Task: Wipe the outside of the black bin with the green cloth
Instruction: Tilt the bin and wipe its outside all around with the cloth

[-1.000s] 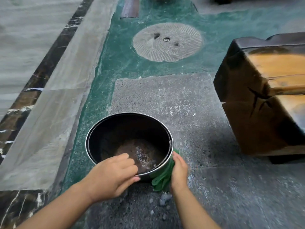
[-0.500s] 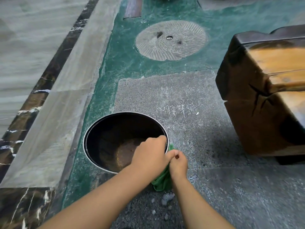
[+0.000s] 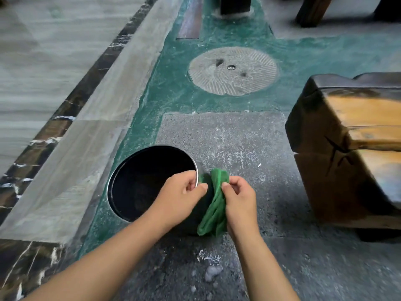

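The black bin (image 3: 138,183) stands on the stone floor, tipped toward the left, its silver rim and dark inside facing me. My left hand (image 3: 180,194) grips the rim on the near right side, fingers hooked inside and thumb outside. The green cloth (image 3: 213,210) hangs bunched against the bin's outer right wall. My right hand (image 3: 238,200) pinches the cloth from the right and holds it to the wall. The lower part of the bin's outside is hidden behind my left forearm.
A heavy dark wooden bench block (image 3: 351,153) stands close on the right. A round millstone (image 3: 233,70) is set into the green floor beyond the bin. Foam spots (image 3: 211,273) lie on the grey slab near me. Furniture legs (image 3: 235,5) stand at the far edge.
My left hand moved from the bin's near rim to its right rim. The bin tipped leftward, hiding its bottom. My right hand rose with the cloth along the outer wall.
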A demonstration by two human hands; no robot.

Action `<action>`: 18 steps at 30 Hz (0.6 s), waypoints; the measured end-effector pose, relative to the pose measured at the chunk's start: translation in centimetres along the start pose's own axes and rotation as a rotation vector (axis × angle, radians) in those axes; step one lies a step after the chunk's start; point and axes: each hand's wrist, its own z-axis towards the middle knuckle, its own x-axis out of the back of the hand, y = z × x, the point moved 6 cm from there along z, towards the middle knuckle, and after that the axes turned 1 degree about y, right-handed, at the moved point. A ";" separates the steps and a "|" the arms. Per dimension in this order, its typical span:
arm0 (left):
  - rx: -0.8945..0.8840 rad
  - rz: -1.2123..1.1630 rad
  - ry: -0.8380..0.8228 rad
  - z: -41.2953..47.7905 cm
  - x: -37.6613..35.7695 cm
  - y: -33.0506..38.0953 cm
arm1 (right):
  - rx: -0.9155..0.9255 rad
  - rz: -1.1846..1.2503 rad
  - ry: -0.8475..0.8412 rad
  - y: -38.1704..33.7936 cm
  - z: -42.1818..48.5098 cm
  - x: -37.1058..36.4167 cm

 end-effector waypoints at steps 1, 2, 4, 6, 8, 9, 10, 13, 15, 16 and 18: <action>-0.001 -0.090 -0.003 -0.2 1.0 0.2 | 0.035 0.028 -0.030 -1.8 -0.3 -0.8; -0.006 -0.158 -0.010 -0.6 2.0 0.2 | 0.053 0.054 -0.056 -3.3 -0.6 -1.7; -0.036 -0.215 -0.016 -1.7 3.9 0.2 | 0.093 0.092 -0.113 -5.8 -1.4 -4.0; -0.066 -0.203 -0.019 -2.8 5.5 -0.3 | 0.238 -0.059 -0.165 -7.3 -2.4 -6.2; -0.052 -0.212 -0.004 -4.0 6.8 -1.2 | 0.553 -0.356 -0.252 -8.4 -4.0 -8.1; -0.034 -0.206 0.025 -4.5 7.6 -1.7 | 0.719 -0.476 -0.332 -8.1 -4.9 -9.2; -0.018 -0.187 0.073 -5.0 8.5 -2.3 | 0.820 -0.571 -0.432 -7.3 -5.6 -10.1; 0.009 -0.082 0.278 -6.6 11.4 -4.1 | 0.837 -0.795 -0.621 -4.5 -7.5 -12.8; 0.055 0.060 0.421 -7.3 12.2 -5.1 | 0.841 -0.869 -0.536 -4.0 -8.8 -14.3; 0.089 0.089 0.504 -7.5 12.6 -5.3 | 0.849 -0.888 -0.483 -4.0 -9.3 -15.1; 0.141 0.113 0.635 -7.8 13.3 -5.6 | 0.874 -0.912 -0.425 -3.9 -9.9 -16.6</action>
